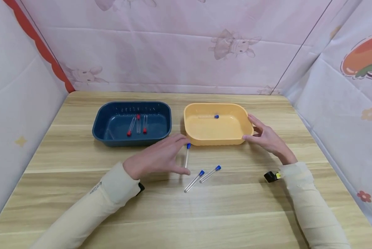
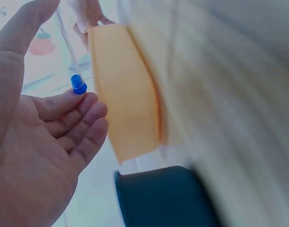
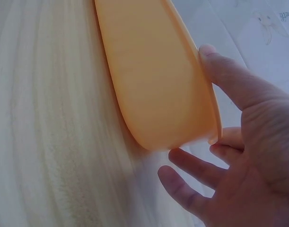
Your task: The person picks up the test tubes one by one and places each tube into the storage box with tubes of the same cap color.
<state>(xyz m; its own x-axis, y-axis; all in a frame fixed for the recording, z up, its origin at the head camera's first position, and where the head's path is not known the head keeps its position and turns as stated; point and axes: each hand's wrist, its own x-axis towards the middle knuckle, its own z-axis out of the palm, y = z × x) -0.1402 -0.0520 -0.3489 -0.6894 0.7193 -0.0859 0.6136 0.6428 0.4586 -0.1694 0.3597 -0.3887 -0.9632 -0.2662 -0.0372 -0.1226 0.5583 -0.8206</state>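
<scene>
My left hand (image 1: 161, 155) holds a clear test tube with a blue cap (image 1: 187, 155) lengthwise between thumb and fingertips, above the table in front of the yellow basin. In the left wrist view the blue cap (image 2: 78, 84) lies against the index fingertip, while the other fingers are loosely bent. Around the right end of the yellow basin (image 1: 218, 141), my right hand (image 1: 268, 140) grips the rim, thumb at the near corner. Inside that basin lies one blue-capped tube (image 1: 209, 117). Two more blue-capped tubes, a left one (image 1: 193, 182) and a right one (image 1: 210, 174), rest on the table.
Left of the yellow basin stands a dark blue basin (image 1: 131, 142) with three red-capped tubes (image 1: 138, 124) in it. Both are on a wooden table (image 1: 204, 218), near its back edge. Printed cloth walls (image 1: 179, 58) enclose the back and sides.
</scene>
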